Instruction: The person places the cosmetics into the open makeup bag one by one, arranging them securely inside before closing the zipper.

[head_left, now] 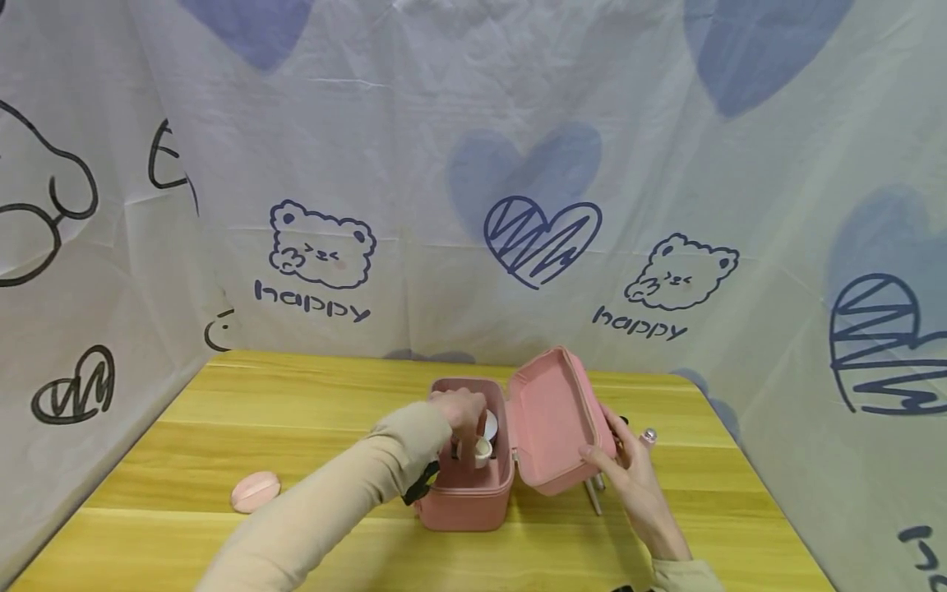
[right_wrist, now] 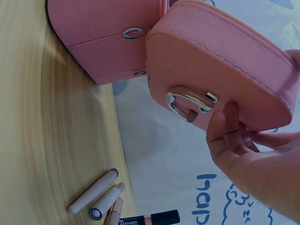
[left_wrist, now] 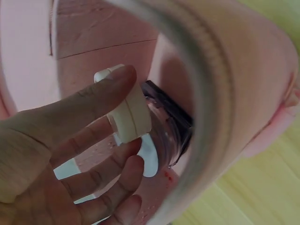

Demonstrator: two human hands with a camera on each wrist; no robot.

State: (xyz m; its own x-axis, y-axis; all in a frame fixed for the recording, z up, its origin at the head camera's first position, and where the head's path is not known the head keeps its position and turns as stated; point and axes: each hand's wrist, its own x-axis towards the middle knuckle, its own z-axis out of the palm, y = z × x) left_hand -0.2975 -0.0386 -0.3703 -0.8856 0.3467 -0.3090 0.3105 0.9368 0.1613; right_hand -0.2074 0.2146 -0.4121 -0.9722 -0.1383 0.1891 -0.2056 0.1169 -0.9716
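– Looking past the beige sleeve (head_left: 318, 510), what comes first?

– The near wall of the pink case (head_left: 464, 511), upright on the worktop (head_left: 148, 543). A round pink item (head_left: 256, 492) lies well off to its left; slim tubes (head_left: 594, 497) lie to its right.

– And the hands?

– The left hand (head_left: 460, 409) is down inside the case, pinching a small cream container (left_wrist: 129, 112) between thumb and fingers. The right hand (head_left: 635, 473) grips the lid (head_left: 555, 419) by the edge away from the case, fingers against its outer face.

– How would that container handle?

– Light and stiff, I'd judge, perhaps slippery if the shell is smooth plastic. Pinching it across its sides seems right. Mind the dark-edged item (left_wrist: 171, 115) just beside it; that could be brittle.

– The lid?

– Light too, probably a little soft on its faces and firmer round the edge. I'd support it at that outer edge, without tugging where it joins the case.

– Beyond?

– A shiny round-topped item (head_left: 649, 436) near the right hand, then printed cloth (head_left: 414, 164) hanging behind everything.
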